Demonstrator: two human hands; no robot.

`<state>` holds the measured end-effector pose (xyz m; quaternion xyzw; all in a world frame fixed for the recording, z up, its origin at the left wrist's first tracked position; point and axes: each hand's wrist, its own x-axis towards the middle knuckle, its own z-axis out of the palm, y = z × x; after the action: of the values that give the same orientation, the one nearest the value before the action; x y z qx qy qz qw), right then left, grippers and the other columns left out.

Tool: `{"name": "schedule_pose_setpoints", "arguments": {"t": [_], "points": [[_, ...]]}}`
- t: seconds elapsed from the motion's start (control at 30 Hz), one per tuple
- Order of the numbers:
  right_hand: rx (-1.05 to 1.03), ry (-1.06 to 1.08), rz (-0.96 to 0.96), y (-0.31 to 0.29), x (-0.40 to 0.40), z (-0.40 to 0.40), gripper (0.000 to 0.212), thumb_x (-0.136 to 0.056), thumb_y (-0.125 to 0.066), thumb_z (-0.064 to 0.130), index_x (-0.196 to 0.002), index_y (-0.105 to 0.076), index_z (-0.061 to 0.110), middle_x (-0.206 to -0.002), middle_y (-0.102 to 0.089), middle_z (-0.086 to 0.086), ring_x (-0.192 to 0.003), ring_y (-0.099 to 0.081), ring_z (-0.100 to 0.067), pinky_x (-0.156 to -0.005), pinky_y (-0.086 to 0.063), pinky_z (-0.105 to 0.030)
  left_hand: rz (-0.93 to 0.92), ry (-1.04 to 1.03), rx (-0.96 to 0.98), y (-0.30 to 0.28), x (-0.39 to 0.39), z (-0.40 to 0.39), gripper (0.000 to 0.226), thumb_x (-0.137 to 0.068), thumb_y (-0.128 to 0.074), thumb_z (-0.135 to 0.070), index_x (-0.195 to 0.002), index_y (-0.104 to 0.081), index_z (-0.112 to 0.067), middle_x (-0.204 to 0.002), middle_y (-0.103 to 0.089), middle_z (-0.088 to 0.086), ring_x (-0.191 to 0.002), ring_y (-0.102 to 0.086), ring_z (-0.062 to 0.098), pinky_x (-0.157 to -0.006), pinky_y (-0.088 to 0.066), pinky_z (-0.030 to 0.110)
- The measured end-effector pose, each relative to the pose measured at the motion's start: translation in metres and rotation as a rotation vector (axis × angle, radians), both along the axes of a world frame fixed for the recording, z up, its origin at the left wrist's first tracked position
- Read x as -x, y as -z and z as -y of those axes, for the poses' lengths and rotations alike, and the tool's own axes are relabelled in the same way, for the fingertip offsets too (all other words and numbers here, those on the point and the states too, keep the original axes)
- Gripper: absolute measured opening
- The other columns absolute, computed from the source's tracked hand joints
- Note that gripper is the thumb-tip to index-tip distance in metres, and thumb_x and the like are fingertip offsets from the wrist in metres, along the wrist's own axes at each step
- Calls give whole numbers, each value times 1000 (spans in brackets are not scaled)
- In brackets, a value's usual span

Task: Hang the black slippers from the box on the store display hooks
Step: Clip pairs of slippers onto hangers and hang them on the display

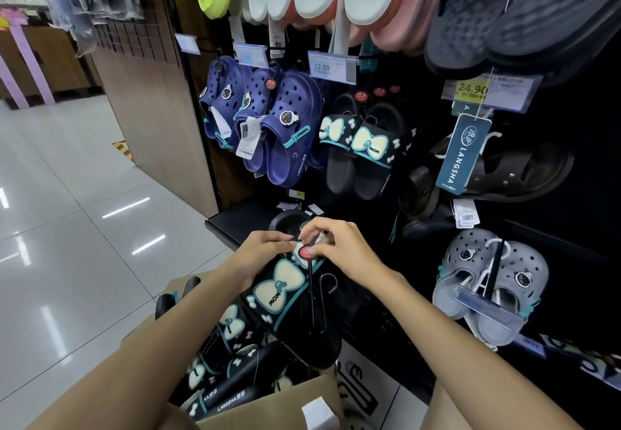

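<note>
The display wall (pixel 420 86) is crowded: navy clogs (pixel 268 127), hung bow slippers (pixel 363 147) and grey clogs (pixel 487 281) hang close together. A dark gap lies between the hung bow slippers and the brown sandals (pixel 514 167). Left, the tiled floor (pixel 67 228) is open; below, the cardboard box (pixel 268 406) blocks the way.

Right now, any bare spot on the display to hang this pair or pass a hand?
Free: dark ledge below the navy clogs; bare panel between the held slippers and grey clogs. Crowded: upper hooks, and the box.
</note>
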<state>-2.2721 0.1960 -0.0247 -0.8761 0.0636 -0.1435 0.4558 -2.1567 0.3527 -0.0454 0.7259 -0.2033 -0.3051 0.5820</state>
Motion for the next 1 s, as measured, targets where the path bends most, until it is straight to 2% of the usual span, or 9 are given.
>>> {"name": "schedule_pose_setpoints", "arguments": {"t": [0.17,0.27,0.33,0.43,0.57,0.67,0.73,0.87,1.0], "points": [[-10,4,21,0,2,0,33,-73,-79,3,-94,-71,27,-91,-71,6,-61,-62,-6,-75,-55,-26,30,110,10,-7,8,0,34,-79,-78,-14,-110,-68,-6,-96,-72,16,-90,-66,21,-90,-49,29],[1,37,77,-1,2,-2,35,-71,-82,4,-92,-67,28,-87,-61,3,-58,-64,-16,-63,-51,-24,70,161,14,-9,12,1,45,-69,-80,-24,-109,-62,-11,-100,-72,23,-88,-66,23,-88,-49,32],[-12,64,89,-1,1,-2,36,-70,-83,7,-91,-64,29,-81,-55,4,-57,-64,-21,-61,-50,-26,107,174,37,-7,14,3,33,-77,-79,-21,-103,-60,-12,-96,-71,25,-83,-63,22,-81,-45,30],[-66,46,96,-2,1,-2,29,-75,-80,10,-93,-62,23,-75,-59,5,-53,-56,-9,-58,-44,-20,189,123,53,-8,17,8,11,-89,-71,-15,-93,-62,-11,-95,-70,27,-84,-60,21,-83,-43,32],[-2,54,144,-3,2,3,20,-84,-75,17,-96,-61,25,-89,-65,6,-74,-68,-8,-71,-56,-25,244,29,67,-9,14,11,14,-91,-68,-14,-94,-64,-1,-93,-70,24,-82,-59,19,-78,-45,27],[42,60,136,-2,2,9,15,-89,-69,14,-97,-62,25,-95,-66,7,-88,-67,-8,-80,-57,-28,252,4,75,-10,11,10,13,-91,-68,-15,-93,-64,-3,-85,-66,13,-78,-56,17,-67,-44,16],[184,26,54,-1,3,11,13,-92,-65,19,-102,-64,26,-100,-66,11,-96,-61,-3,-87,-53,-28,265,39,59,-10,11,10,11,-91,-68,-15,-90,-64,-4,-83,-67,10,-75,-56,12,-65,-43,14],[555,-2,-50,1,4,13,19,-92,-61,37,-110,-63,32,-108,-62,18,-110,-42,-2,-93,-38,-27,269,82,9,-6,12,9,12,-90,-70,-16,-83,-62,-11,-72,-65,3,-58,-52,2,-60,-40,13],[605,3,-103,0,6,19,39,-90,-66,40,-127,-58,32,-118,-53,16,-113,-39,-5,-98,-38,-30,302,108,-32,-4,6,6,13,-88,-72,-19,-79,-63,-16,-77,-66,9,-71,-52,19,-70,-40,29]]}}
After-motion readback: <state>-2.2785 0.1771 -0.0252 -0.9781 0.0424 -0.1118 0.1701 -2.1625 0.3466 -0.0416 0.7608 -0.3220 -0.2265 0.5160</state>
